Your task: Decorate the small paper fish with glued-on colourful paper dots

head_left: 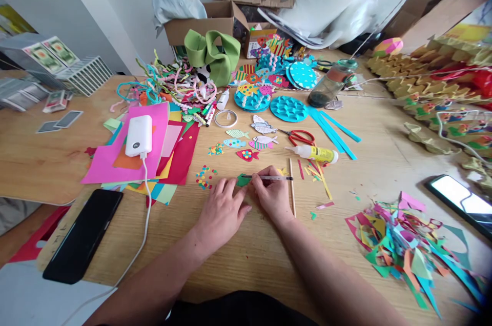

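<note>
A thin dark pen (pixel 282 178) is pinched in my right hand (pixel 273 197), its tip pointing left at a small green paper piece (pixel 242 180). My left hand (pixel 223 208) lies on the table with fingers stretched out, the fingertips at the lower edge of that green piece and partly hiding it. Just beyond are a red paper fish (pixel 247 155), a blue paper fish (pixel 234 143) and several other paper fish. Round paper dots (pixel 205 177) lie left of the green piece. A wooden stick (pixel 292 192) lies right of my right hand.
Red scissors (pixel 302 137) and a glue bottle (pixel 317 154) lie beyond my right hand. Paper scraps (pixel 407 244) are heaped at right, near a phone (pixel 461 203). At left are coloured sheets (pixel 103 164), a white power bank (pixel 139 134) with its cable, and a black phone (pixel 82 236).
</note>
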### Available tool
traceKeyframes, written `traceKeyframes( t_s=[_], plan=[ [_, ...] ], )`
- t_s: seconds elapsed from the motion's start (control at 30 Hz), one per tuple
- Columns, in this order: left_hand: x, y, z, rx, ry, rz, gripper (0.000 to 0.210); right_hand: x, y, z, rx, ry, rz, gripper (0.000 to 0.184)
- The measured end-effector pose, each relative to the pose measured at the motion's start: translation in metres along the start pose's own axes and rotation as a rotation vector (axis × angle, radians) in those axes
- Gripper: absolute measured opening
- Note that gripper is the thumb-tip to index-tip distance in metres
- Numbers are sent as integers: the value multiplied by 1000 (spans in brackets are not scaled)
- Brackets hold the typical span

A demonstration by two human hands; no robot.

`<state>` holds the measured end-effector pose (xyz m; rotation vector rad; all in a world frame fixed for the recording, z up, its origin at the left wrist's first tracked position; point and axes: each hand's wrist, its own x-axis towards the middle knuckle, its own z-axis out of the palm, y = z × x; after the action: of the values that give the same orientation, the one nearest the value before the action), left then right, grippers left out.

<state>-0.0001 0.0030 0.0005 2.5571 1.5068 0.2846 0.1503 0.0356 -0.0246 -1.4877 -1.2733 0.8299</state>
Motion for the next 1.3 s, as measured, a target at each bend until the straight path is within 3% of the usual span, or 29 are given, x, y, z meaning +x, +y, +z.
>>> traceKeyframes(
  t_s=[1.3],
  plan=[
    [0, 0, 0, 14, -20, -4, 42, 0, 0, 0, -36, 29, -20, 18]
  ],
)
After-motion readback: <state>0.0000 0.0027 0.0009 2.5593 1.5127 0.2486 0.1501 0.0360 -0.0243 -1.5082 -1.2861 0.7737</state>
